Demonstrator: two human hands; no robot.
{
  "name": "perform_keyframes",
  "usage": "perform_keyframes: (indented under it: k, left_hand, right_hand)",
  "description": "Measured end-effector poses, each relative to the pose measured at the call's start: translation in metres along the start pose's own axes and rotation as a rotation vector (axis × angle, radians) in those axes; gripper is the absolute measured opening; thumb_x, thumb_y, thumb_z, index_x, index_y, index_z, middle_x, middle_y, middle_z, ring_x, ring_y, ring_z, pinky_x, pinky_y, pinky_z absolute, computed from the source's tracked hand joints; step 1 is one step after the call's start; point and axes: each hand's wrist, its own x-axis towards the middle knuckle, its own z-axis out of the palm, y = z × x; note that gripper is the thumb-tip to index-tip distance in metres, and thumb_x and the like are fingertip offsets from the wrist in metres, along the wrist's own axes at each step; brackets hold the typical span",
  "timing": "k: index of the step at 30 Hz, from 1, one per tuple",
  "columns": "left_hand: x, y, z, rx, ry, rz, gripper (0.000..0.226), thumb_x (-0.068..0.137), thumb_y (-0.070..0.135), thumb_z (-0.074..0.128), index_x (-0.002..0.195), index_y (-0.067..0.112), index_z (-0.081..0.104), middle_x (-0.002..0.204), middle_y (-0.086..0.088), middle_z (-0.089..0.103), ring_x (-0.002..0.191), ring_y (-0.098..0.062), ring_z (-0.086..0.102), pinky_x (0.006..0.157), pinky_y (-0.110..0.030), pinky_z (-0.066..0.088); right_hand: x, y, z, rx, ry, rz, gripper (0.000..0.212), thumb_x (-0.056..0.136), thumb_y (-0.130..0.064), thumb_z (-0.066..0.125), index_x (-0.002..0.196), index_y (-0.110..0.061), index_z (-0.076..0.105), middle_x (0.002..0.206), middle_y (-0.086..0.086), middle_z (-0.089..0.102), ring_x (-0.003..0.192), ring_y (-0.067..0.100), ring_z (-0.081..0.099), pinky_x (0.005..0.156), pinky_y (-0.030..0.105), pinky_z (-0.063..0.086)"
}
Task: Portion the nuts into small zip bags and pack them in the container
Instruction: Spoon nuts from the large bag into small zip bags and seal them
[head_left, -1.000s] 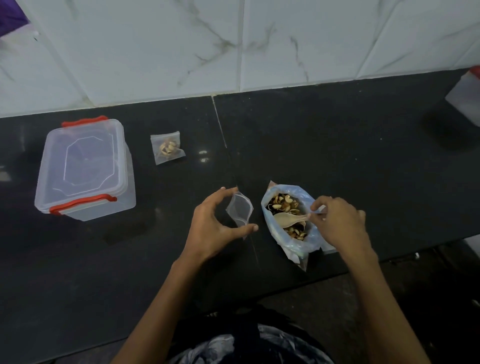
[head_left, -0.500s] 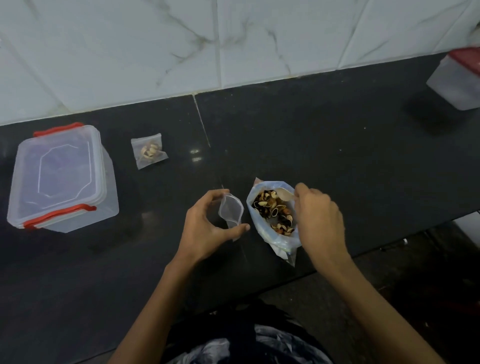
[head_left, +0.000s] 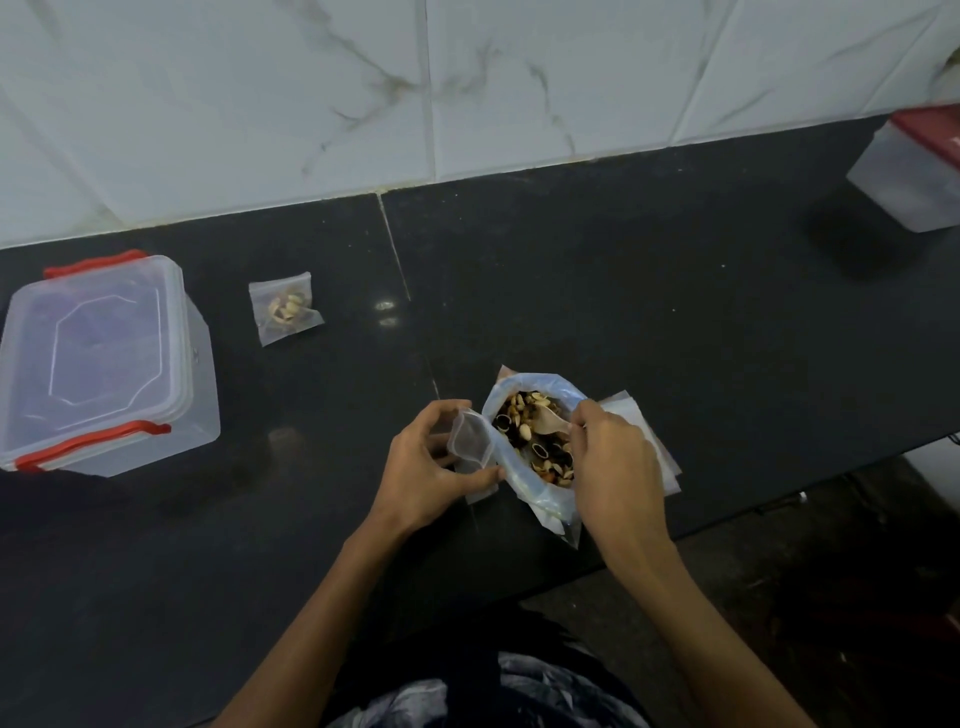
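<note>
Scooping is the step in hand. Pale wooden spoon (head_left: 548, 426) sits bowl-down among the mixed brown and cream nuts (head_left: 535, 441) in the large clear plastic bag (head_left: 540, 496), pinched at its handle by the right hand (head_left: 615, 467). Just beside that bag, the left hand (head_left: 421, 467) curls thumb and fingers round a small empty clear zip bag (head_left: 470, 441) and holds its mouth open, facing up.

By my reading, the next move calls for lifting a level spoonful and tipping it into that small mouth, which is narrow and soft, so nuts could spill onto the black stone counter (head_left: 649, 312). After that the strip needs pressing closed.

Counted: one bulk bag of nuts, one spoon, one small bag being filled, one filled small zip bag (head_left: 284, 306) lying well apart towards the wall, and one clear plastic container with red clips (head_left: 98, 364) at the left, its lid on. Some flat clear sheets, perhaps spare bags (head_left: 649, 441), lie under the right hand; their number cannot be told.
</note>
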Motion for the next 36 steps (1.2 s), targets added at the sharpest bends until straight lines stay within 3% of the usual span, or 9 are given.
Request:
perform_keyframes:
  k: [5,10,15,17,19,23,28,31,36]
  left_hand:
    - [0.003,0.001,0.003,-0.029,-0.013,-0.016,0.066,0.062,0.008,0.084,0.119,0.015,0.052,0.11,0.009,0.06,0.097,-0.001,0.064,0.077,-0.022,0.056]
    - [0.006,-0.001,0.003,-0.032,-0.022,-0.018,0.067,0.062,0.008,0.084,0.119,0.016,0.051,0.111,0.009,0.059,0.098,-0.002,0.063,0.077,-0.022,0.056]
    - [0.008,-0.001,0.003,-0.021,-0.025,-0.009,0.067,0.062,0.011,0.084,0.12,0.019,0.051,0.111,0.009,0.06,0.099,-0.003,0.063,0.08,-0.024,0.056]
    - [0.009,0.0,0.002,-0.018,-0.026,0.0,0.067,0.061,0.012,0.084,0.119,0.02,0.051,0.11,0.009,0.06,0.098,-0.002,0.063,0.08,-0.024,0.055]
    - [0.009,0.0,0.0,-0.008,-0.024,0.008,0.069,0.06,0.018,0.085,0.119,0.021,0.051,0.112,0.009,0.059,0.1,-0.003,0.062,0.082,-0.025,0.055]
    - [0.009,0.001,-0.007,0.04,0.014,0.029,0.078,0.054,0.037,0.085,0.123,0.026,0.05,0.117,0.011,0.058,0.108,-0.004,0.057,0.085,-0.025,0.053]
    - [0.008,0.009,-0.011,0.056,0.06,0.06,0.085,0.049,0.052,0.081,0.125,0.026,0.05,0.118,0.019,0.055,0.109,0.005,0.054,0.084,-0.018,0.049]
    - [0.006,0.012,-0.009,0.058,0.068,0.066,0.086,0.048,0.058,0.081,0.124,0.03,0.05,0.119,0.021,0.054,0.111,0.006,0.053,0.086,-0.011,0.046]
    - [0.005,0.023,-0.005,0.111,0.092,0.114,0.092,0.05,0.06,0.08,0.129,0.022,0.052,0.118,0.021,0.054,0.115,-0.002,0.05,0.086,0.0,0.035]
  right_hand:
    - [0.001,0.011,-0.006,0.029,-0.097,0.01,0.014,0.097,-0.028,0.046,0.104,-0.022,0.057,0.08,-0.008,0.06,0.072,0.006,0.054,0.055,0.02,0.036]
    - [0.006,0.013,-0.003,0.132,-0.188,0.04,0.01,0.096,-0.027,0.049,0.099,-0.026,0.058,0.087,-0.006,0.067,0.078,0.008,0.062,0.068,0.027,0.05]
    - [0.021,0.023,-0.001,0.369,-0.323,0.158,0.011,0.094,-0.028,0.053,0.084,-0.028,0.058,0.075,-0.007,0.067,0.055,0.003,0.053,0.054,0.024,0.041]
    - [0.023,0.028,-0.005,0.481,-0.35,0.199,0.011,0.093,-0.026,0.055,0.085,-0.024,0.061,0.072,-0.006,0.068,0.054,0.005,0.052,0.053,0.023,0.038]
    - [0.023,0.032,-0.01,0.575,-0.352,0.233,0.01,0.093,-0.024,0.057,0.084,-0.022,0.062,0.072,-0.004,0.068,0.055,0.003,0.054,0.053,0.021,0.036]
    - [0.021,0.041,-0.019,0.622,-0.313,0.233,0.01,0.092,-0.02,0.058,0.084,-0.019,0.064,0.072,-0.002,0.069,0.037,-0.007,0.047,0.049,0.018,0.029]
    - [0.017,0.045,-0.022,0.683,-0.341,0.259,0.01,0.092,-0.016,0.057,0.087,-0.012,0.065,0.08,0.007,0.069,0.035,-0.009,0.046,0.04,0.007,0.033]
    - [0.013,0.046,-0.031,0.737,-0.32,0.276,0.011,0.091,-0.016,0.057,0.09,-0.009,0.066,0.077,0.005,0.07,0.036,-0.007,0.046,0.047,0.013,0.034]
    - [-0.001,0.025,-0.063,0.825,-0.209,0.071,0.009,0.089,-0.021,0.058,0.084,-0.017,0.065,0.074,-0.001,0.07,0.042,-0.006,0.049,0.041,0.007,0.035]
